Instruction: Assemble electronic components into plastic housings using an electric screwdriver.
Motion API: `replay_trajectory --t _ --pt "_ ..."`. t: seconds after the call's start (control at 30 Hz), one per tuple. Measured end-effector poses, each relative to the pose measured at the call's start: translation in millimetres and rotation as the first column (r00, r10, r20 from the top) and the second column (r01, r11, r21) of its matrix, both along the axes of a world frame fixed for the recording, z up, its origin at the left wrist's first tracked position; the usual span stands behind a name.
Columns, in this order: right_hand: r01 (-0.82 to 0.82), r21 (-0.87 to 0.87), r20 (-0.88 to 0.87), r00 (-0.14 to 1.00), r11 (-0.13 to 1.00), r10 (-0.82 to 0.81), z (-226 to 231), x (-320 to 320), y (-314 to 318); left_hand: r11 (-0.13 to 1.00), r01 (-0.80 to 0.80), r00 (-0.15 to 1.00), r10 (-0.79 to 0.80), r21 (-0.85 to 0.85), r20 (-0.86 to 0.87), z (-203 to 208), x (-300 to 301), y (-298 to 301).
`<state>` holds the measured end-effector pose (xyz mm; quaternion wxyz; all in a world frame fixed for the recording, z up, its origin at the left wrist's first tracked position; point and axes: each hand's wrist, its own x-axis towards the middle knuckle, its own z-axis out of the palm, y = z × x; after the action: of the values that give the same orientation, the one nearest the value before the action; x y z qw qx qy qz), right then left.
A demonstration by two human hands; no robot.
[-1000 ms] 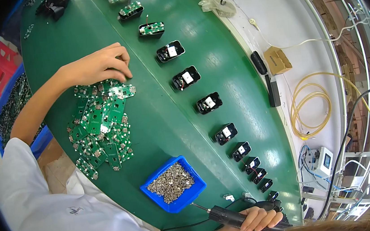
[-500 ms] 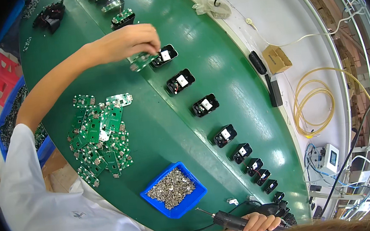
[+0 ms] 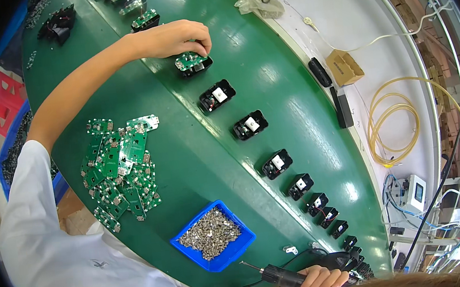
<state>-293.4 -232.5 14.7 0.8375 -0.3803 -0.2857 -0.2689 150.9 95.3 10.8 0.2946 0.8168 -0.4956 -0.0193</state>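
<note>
My left hand (image 3: 177,38) pinches a green circuit board (image 3: 188,61) at the far end of my reach. The board is tilted over an open black plastic housing (image 3: 204,68) and covers most of it; whether it touches cannot be made out. At the bottom, my right hand (image 3: 324,279) is wrapped round a black electric screwdriver (image 3: 282,276), its thin bit pointing left. Left of the middle lies a loose pile of green circuit boards (image 3: 111,156). Between that pile and the screwdriver stands a blue tray (image 3: 219,266) full of small metal screws (image 3: 210,234).
Open black housings with white blocks inside, such as this housing (image 3: 217,95), line the green table (image 3: 198,163) toward the lower right. Farther up, a housing (image 3: 145,20) carries a green board. A small carton (image 3: 344,67) and coiled yellow hose (image 3: 372,134) lie on the white ledge.
My left hand has moved slightly right and up, bringing the circuit board from beside the housing to over it. My right hand keeps the screwdriver nearly in place.
</note>
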Motion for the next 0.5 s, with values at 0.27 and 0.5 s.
replay_trajectory --t 0.27,0.5 --pt "0.008 0.011 0.005 1.000 1.000 -0.008 1 2 6 1.000 0.021 1.000 -0.021 -0.020 0.005 -9 -1 6" --pt "0.032 0.026 -0.036 0.999 0.999 -0.031 10 5 11 0.986 -0.029 0.979 0.061 -0.162 0.196 -17 1 3"
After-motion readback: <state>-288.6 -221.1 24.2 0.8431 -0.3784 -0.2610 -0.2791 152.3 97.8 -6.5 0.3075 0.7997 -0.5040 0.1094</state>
